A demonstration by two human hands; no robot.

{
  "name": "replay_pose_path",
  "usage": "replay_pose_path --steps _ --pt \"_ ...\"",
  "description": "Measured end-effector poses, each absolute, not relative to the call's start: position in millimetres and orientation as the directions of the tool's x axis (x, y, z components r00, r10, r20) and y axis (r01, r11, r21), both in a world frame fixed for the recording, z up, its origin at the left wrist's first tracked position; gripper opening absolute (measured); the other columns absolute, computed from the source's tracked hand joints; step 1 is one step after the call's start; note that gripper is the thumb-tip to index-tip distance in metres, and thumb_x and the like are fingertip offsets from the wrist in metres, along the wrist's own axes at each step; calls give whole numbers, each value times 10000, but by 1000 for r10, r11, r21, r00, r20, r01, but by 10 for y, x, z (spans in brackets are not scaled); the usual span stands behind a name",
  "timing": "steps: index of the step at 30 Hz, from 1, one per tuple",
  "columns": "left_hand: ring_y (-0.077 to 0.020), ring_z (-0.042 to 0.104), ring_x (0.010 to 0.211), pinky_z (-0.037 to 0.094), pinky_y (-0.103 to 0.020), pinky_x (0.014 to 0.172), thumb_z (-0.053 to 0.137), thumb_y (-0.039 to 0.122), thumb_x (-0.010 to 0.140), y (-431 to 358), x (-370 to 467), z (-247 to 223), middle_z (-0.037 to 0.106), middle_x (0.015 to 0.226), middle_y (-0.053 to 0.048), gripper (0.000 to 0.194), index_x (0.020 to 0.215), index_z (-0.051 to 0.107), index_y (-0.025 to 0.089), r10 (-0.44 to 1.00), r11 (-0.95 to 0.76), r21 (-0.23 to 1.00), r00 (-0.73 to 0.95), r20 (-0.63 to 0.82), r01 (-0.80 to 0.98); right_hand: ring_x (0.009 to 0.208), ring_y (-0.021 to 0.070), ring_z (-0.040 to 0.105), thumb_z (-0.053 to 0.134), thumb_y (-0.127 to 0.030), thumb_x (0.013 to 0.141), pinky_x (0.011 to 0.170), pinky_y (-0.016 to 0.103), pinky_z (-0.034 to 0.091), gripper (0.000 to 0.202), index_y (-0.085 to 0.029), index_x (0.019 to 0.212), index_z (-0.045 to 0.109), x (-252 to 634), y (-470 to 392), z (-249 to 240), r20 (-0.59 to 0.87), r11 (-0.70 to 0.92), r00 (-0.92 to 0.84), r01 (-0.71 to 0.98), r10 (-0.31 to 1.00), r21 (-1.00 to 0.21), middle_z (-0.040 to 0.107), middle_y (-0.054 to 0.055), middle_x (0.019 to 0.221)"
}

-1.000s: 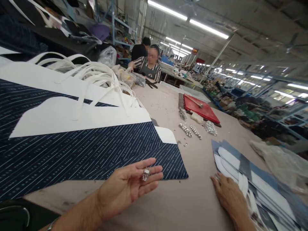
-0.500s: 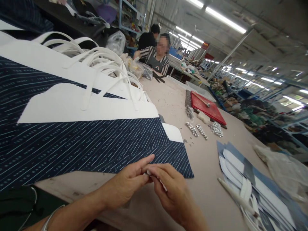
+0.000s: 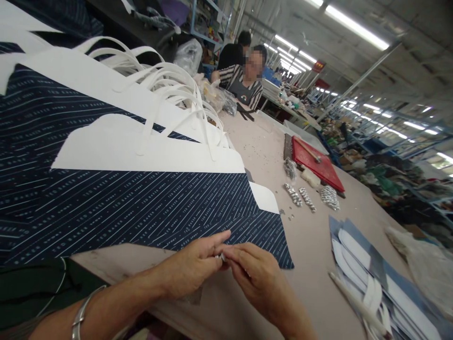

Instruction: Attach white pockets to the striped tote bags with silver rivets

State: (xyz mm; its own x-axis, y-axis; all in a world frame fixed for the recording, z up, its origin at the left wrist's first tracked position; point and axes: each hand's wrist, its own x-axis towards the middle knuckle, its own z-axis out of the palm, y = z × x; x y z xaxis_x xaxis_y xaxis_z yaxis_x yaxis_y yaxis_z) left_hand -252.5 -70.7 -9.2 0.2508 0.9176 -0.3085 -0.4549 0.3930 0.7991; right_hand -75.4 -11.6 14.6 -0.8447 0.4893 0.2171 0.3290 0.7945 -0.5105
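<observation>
My left hand (image 3: pixel 196 264) and my right hand (image 3: pixel 256 274) meet over the near edge of the table, fingertips together. Between them is a small whitish, shiny piece (image 3: pixel 222 256), mostly hidden by the fingers. The left index finger stretches out while its other fingers close in; the fingers of my right hand are pinched. Just beyond the hands lies dark blue striped fabric (image 3: pixel 148 203) with printed lettering. A white panel (image 3: pixel 152 153) with white straps (image 3: pixel 170 85) rests on it.
Right of the fabric are bundled metal pieces (image 3: pixel 307 199), a bag of them (image 3: pixel 330 197), and a red board (image 3: pixel 314 163) with a hammer (image 3: pixel 308 150) on top. Blue-and-white panels (image 3: pixel 357 250) lie at right beside a pale pointed tool (image 3: pixel 354 300). A person (image 3: pixel 240 85) sits across the table (image 3: pixel 258 141).
The view has shifted, so the table and its contents appear farther right. My hands remain together around the small piece, with the fingers slightly moved.
</observation>
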Motion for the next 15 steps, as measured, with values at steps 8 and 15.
replay_pose_path --steps 8,15 --pt "-261 494 1288 277 -418 1150 624 169 794 -681 -2555 -45 610 1309 -80 577 1356 498 157 940 339 867 167 -297 -366 818 136 676 525 -48 855 762 256 550 304 -220 1074 645 -838 -124 62 302 770 -790 306 534 -559 718 24 924" --pt "-267 412 1350 222 -414 1178 610 126 762 -679 -2519 -153 531 1393 -71 564 1321 544 163 946 325 889 90 -312 -323 737 129 655 523 -54 818 690 236 516 256 -223 943 668 -915 -165 -24 241 641 -687 411 685 -648 694 5 825"
